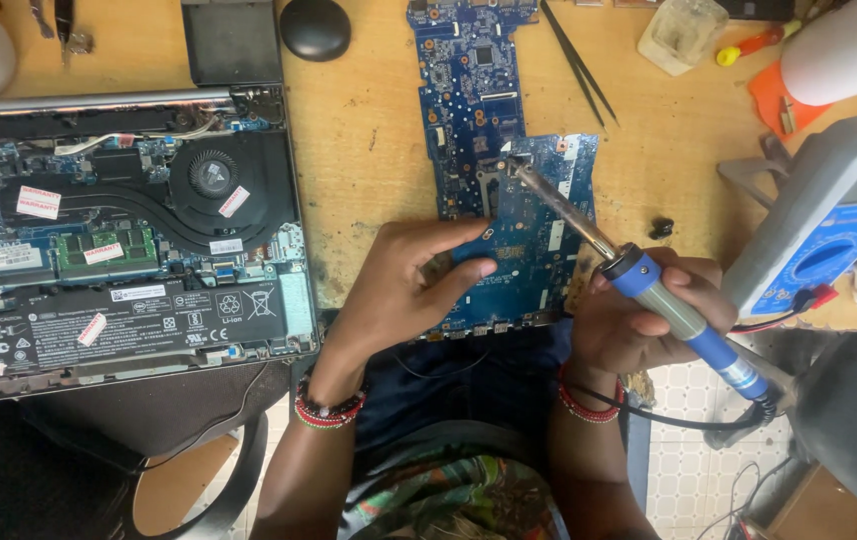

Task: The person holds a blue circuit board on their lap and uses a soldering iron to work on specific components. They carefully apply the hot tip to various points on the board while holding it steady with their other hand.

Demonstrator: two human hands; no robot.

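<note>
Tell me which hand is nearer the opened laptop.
Left. The left hand rests on the blue circuit board, just right of the opened laptop. The right hand, holding the soldering iron, is farther right.

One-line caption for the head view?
Right hand touches soldering iron to blue circuit board; left hand steadies it.

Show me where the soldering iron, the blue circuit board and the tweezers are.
soldering iron (661, 297): head view, on its blue and grey handle.
blue circuit board (474, 90): head view, on its bare upper part.
tweezers (579, 65): head view, midway along the black arms.
</note>
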